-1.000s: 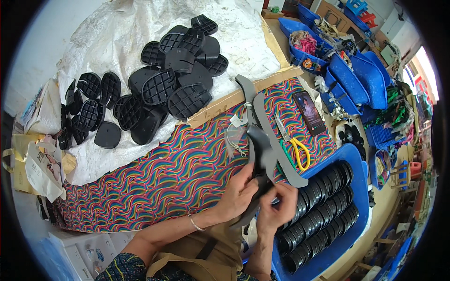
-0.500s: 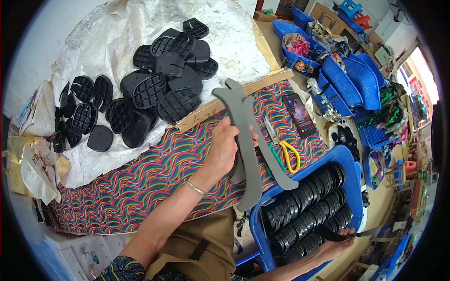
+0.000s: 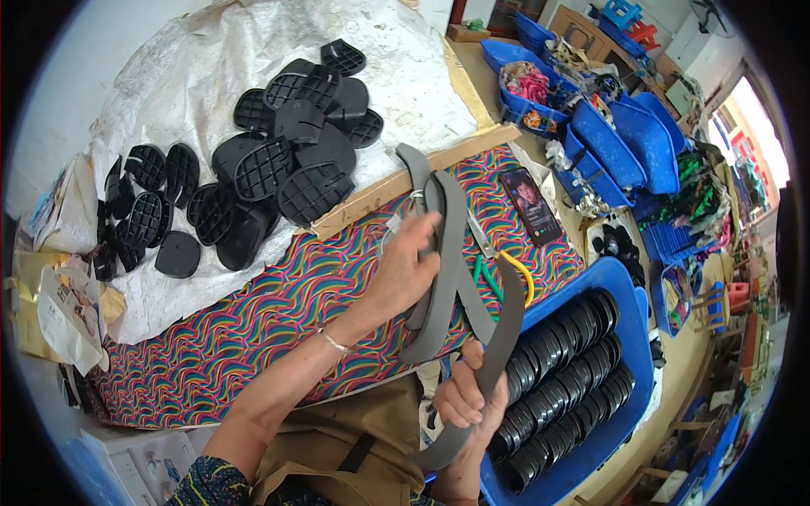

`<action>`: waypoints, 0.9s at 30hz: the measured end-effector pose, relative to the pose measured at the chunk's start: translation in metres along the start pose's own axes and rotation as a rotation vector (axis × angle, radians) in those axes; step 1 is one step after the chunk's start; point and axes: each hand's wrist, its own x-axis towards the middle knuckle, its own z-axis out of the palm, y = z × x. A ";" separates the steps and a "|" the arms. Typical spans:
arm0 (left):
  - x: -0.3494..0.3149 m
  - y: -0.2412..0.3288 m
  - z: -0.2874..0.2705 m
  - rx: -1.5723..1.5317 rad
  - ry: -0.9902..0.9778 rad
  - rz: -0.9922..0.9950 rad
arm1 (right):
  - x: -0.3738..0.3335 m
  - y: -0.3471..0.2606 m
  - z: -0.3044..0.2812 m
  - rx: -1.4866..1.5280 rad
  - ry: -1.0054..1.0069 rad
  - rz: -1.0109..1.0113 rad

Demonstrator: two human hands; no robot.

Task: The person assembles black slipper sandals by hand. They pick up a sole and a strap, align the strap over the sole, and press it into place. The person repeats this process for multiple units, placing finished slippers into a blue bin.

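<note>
My right hand (image 3: 474, 396) is closed around one curved grey strip (image 3: 506, 325), held tilted at the near left edge of the blue tub. My left hand (image 3: 403, 268) is slightly blurred above the table, its fingers stretched out and apart at a bunch of similar grey strips (image 3: 449, 244). Part of that bunch lies behind the hand, and a thin pale loop shows beside the fingers. Scissors with yellow handles (image 3: 529, 278) lie just right of the strips, partly covered by them. Something green, partly hidden, shows by the scissors.
Black shoe soles (image 3: 314, 194) are heaped on a white sheet (image 3: 405, 76) at the far left. A phone (image 3: 530, 207) rests on the patterned cloth (image 3: 253, 337). The blue tub (image 3: 637, 337) holds rows of glossy black pieces (image 3: 557, 363). More blue tubs (image 3: 603, 143) stand beyond.
My right hand has come left from over the tub's far side and now holds a grey strip upright before me. My left hand has loosened its grip on the strips, which have shifted slightly.
</note>
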 end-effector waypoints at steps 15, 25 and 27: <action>-0.104 0.059 -0.106 -0.782 0.008 -0.363 | 0.014 0.078 -0.033 -0.322 0.201 0.452; -0.150 0.046 -0.180 -0.919 0.441 -0.261 | -0.010 0.052 -0.020 -0.699 0.151 0.026; -0.164 0.045 -0.180 -0.996 0.440 -0.255 | 0.009 0.060 -0.014 -0.716 0.057 -0.148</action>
